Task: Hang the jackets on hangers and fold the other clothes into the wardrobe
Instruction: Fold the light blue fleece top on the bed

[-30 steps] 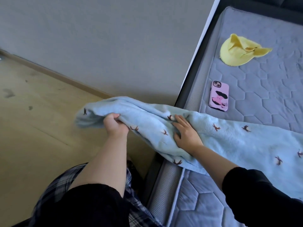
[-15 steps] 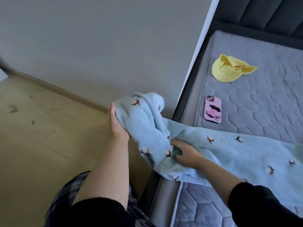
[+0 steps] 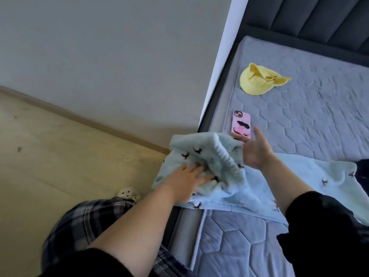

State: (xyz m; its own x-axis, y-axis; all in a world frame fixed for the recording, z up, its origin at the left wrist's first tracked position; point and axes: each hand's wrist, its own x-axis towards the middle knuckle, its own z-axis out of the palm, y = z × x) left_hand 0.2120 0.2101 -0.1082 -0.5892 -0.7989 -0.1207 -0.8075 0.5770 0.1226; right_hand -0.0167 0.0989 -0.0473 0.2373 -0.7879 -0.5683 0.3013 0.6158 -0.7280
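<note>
We're early on, we reckon: the blue fleece (image 3: 249, 188) lies along the mattress's (image 3: 319, 116) near edge. Left hand (image 3: 185, 178) presses flat on its bunched left end, right hand (image 3: 254, 150) spread open just beside it. Yellow hat (image 3: 259, 80) waits farther back.

You have the bed (image 3: 319, 136) at right, floor (image 3: 60, 156) at left. On the bed, the fleece (image 3: 299, 180) lies across the near edge, phone (image 3: 240, 124) just behind it, cap (image 3: 259, 80) farther back.

Grey quilted mattress (image 3: 319, 126) of the bed, yellow cap (image 3: 257, 80) at the far end, pink-cased phone (image 3: 240, 124) by the left edge, pale blue fleece garment (image 3: 299, 176) spread across nearer, bunched at left.
</note>
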